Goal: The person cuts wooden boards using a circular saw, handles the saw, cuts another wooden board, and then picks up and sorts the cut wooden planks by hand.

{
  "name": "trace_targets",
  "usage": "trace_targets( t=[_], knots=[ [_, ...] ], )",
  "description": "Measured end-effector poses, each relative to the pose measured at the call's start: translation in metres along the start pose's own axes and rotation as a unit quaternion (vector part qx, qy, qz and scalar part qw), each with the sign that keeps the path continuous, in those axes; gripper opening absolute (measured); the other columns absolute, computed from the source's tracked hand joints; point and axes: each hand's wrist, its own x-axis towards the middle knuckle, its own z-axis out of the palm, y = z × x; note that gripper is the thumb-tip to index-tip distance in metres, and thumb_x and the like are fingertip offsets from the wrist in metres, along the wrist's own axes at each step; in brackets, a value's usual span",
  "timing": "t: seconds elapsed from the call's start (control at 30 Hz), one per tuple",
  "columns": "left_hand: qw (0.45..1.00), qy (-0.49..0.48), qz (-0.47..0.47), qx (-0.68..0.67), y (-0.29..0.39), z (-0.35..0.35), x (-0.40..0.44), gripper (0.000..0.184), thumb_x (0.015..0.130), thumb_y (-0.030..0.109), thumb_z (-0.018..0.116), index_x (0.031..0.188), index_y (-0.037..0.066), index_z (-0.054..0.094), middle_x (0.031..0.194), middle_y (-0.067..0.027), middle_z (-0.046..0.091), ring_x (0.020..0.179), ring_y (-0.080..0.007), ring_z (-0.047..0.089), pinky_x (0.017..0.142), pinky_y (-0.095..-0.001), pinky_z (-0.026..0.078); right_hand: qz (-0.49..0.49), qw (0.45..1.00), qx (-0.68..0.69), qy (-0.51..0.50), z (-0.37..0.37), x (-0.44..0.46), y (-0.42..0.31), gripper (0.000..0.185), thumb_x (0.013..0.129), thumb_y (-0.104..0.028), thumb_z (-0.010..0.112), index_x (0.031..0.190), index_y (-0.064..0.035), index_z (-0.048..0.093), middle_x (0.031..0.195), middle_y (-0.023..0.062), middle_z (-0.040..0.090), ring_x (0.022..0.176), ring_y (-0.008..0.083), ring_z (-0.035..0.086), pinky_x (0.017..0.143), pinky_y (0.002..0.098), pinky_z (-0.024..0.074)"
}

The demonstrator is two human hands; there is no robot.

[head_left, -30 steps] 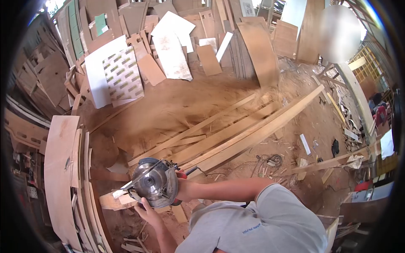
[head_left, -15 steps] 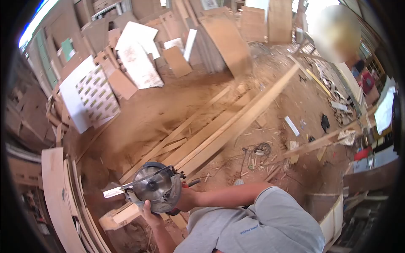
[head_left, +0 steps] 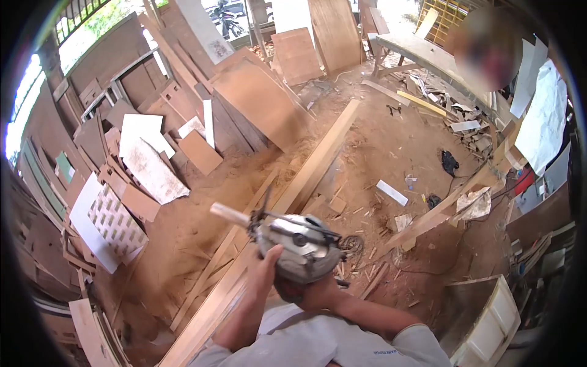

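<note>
A circular saw (head_left: 299,248) is held up in front of my body, above a long wooden beam (head_left: 318,150) that runs diagonally away from me. Its guard and metal base plate face the camera, and the saw looks tilted. My left hand (head_left: 266,266) grips the near left side of the saw, thumb against the housing. Behind and below the saw, my right hand (head_left: 319,295) is closed around its rear handle, mostly hidden by the tool. A pale wooden piece (head_left: 229,214) sticks out past the saw's left side; whether it touches the saw I cannot tell.
Boards and panels (head_left: 260,101) lean along the far left side. A workbench (head_left: 428,55) stands at the back right, with wood scraps (head_left: 480,137) beneath. Offcuts, a coiled cable (head_left: 351,244) and a white strip (head_left: 392,192) lie on the dusty floor. Another person (head_left: 495,61), blurred, is at right.
The saw has moved right in view and tilted, from the beam's near end to over its middle part. Both hands stay on it. My view has swung, showing more of the workbench.
</note>
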Motion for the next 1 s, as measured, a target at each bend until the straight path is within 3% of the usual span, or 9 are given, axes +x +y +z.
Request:
trace_targets(
  t=[0.07, 0.2, 0.27, 0.37, 0.43, 0.57, 0.67, 0.87, 1.0],
  knots=[
    [0.997, -0.076, -0.007, 0.033, 0.001, 0.061, 0.037, 0.048, 0.097, 0.035, 0.077, 0.12, -0.006, 0.072, 0.112, -0.0112, 0.075, 0.101, -0.017, 0.069, 0.09, -0.0333, 0.055, 0.024, 0.999, -0.043, 0.003, -0.047, 0.001, 0.03, 0.049, 0.088, -0.035, 0.077, 0.134, -0.023, 0.071, 0.127, 0.0127, 0.073, 0.117, 0.0373, 0.07, 0.096, 0.0515, 0.0561],
    [0.978, -0.193, 0.005, 0.084, 0.009, 0.16, 0.092, 0.038, 0.103, 0.035, 0.073, 0.117, 0.0, 0.072, 0.103, -0.0048, 0.073, 0.095, -0.0142, 0.067, 0.088, -0.0314, 0.054, 0.121, 0.987, 0.041, 0.094, -0.093, -0.024, 0.114, 0.043, 0.074, -0.031, 0.09, 0.111, -0.0131, 0.077, 0.105, 0.0123, 0.077, 0.096, 0.036, 0.075, 0.083, 0.0484, 0.059],
    [0.973, -0.218, 0.018, 0.069, 0.0, 0.188, 0.123, 0.036, 0.101, 0.035, 0.075, 0.114, 0.001, 0.071, 0.099, -0.0036, 0.072, 0.094, -0.0143, 0.066, 0.088, -0.0308, 0.053, 0.214, 0.959, 0.12, 0.141, -0.105, -0.033, 0.148, 0.045, 0.069, -0.018, 0.088, 0.112, -0.0069, 0.077, 0.09, 0.0108, 0.076, 0.08, 0.0247, 0.074, 0.075, 0.0389, 0.0583],
    [0.972, -0.112, 0.086, 0.19, -0.024, 0.211, 0.182, 0.033, 0.1, 0.03, 0.077, 0.115, 0.001, 0.07, 0.108, -0.0097, 0.073, 0.104, -0.0177, 0.068, 0.093, -0.0349, 0.054, 0.3, 0.909, 0.198, 0.211, -0.142, -0.017, 0.178, 0.043, 0.073, -0.008, 0.079, 0.116, -0.0035, 0.076, 0.076, 0.0004, 0.067, 0.069, 0.0089, 0.062, 0.067, 0.0293, 0.0528],
    [0.954, -0.081, 0.093, 0.273, -0.049, 0.219, 0.227, 0.038, 0.102, 0.03, 0.075, 0.125, 0.001, 0.068, 0.123, -0.0126, 0.073, 0.112, -0.0207, 0.068, 0.096, -0.0372, 0.054, 0.333, 0.894, 0.216, 0.209, -0.167, -0.002, 0.206, 0.041, 0.074, -0.007, 0.078, 0.116, -0.0039, 0.076, 0.076, -0.0027, 0.065, 0.068, 0.0073, 0.059, 0.064, 0.0278, 0.051],
    [0.958, -0.268, -0.078, 0.068, -0.067, 0.262, 0.313, 0.056, 0.108, 0.035, 0.069, 0.147, -0.002, 0.057, 0.136, -0.0139, 0.069, 0.121, -0.0218, 0.068, 0.103, -0.0372, 0.054, 0.328, 0.901, 0.19, 0.212, -0.206, 0.041, 0.283, 0.037, 0.078, -0.005, 0.075, 0.115, -0.004, 0.076, 0.074, -0.0051, 0.061, 0.066, 0.005, 0.055, 0.062, 0.0256, 0.0475],
    [0.946, -0.292, -0.104, -0.097, -0.05, 0.308, 0.375, 0.059, 0.107, 0.032, 0.07, 0.152, -0.002, 0.051, 0.14, -0.0156, 0.065, 0.124, -0.0229, 0.066, 0.104, -0.0354, 0.055, 0.336, 0.901, 0.197, 0.19, -0.246, 0.106, 0.338, 0.036, 0.079, -0.005, 0.075, 0.116, -0.0038, 0.076, 0.075, -0.0048, 0.061, 0.067, 0.0051, 0.055, 0.063, 0.0257, 0.0475],
    [0.977, -0.19, -0.073, -0.07, -0.004, 0.364, 0.486, 0.067, 0.107, 0.024, 0.071, 0.161, 0.0, 0.039, 0.146, -0.0178, 0.057, 0.129, -0.0245, 0.063, 0.103, -0.0362, 0.055, 0.334, 0.911, 0.2, 0.133, -0.316, 0.212, 0.412, 0.038, 0.08, -0.006, 0.076, 0.119, -0.0031, 0.076, 0.082, -0.0013, 0.068, 0.074, 0.0058, 0.059, 0.067, 0.0273, 0.051],
    [0.977, -0.166, -0.039, -0.129, 0.028, 0.383, 0.544, 0.056, 0.107, 0.021, 0.069, 0.154, -0.002, 0.046, 0.146, -0.016, 0.057, 0.126, -0.0227, 0.065, 0.101, -0.0358, 0.056, 0.326, 0.916, 0.225, 0.062, -0.358, 0.268, 0.454, 0.041, 0.081, -0.006, 0.078, 0.121, -0.002, 0.075, 0.091, 0.0033, 0.072, 0.082, 0.0085, 0.064, 0.075, 0.0288, 0.054]
  ],
)
